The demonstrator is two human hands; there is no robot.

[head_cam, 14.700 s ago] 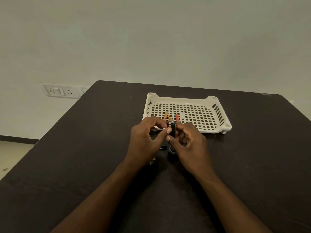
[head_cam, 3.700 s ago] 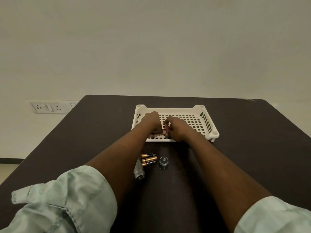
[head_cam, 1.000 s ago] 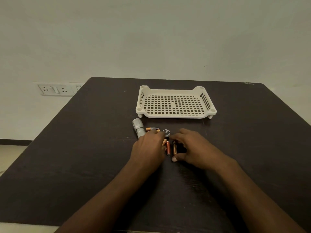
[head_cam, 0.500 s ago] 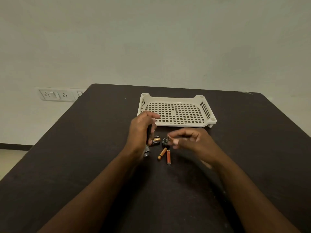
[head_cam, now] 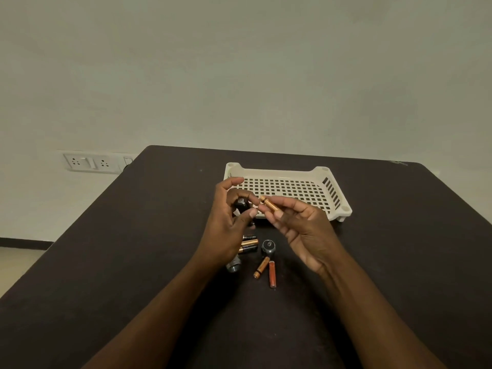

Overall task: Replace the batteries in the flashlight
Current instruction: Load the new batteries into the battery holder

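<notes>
My left hand holds a black battery holder upright above the table. My right hand pinches an orange battery between thumb and fingers, its tip close to the holder. On the table below lie black-and-gold batteries, the flashlight's round tail cap, an orange battery and a red battery. The grey flashlight body lies partly hidden under my left wrist.
A white perforated tray stands just beyond my hands on the dark table. Wall sockets sit at the far left, beyond the table's edge.
My right hand has picked an orange battery off the table and raised it toward the holder. My left hand lifted the holder higher. Two loose batteries stay by the cap.
</notes>
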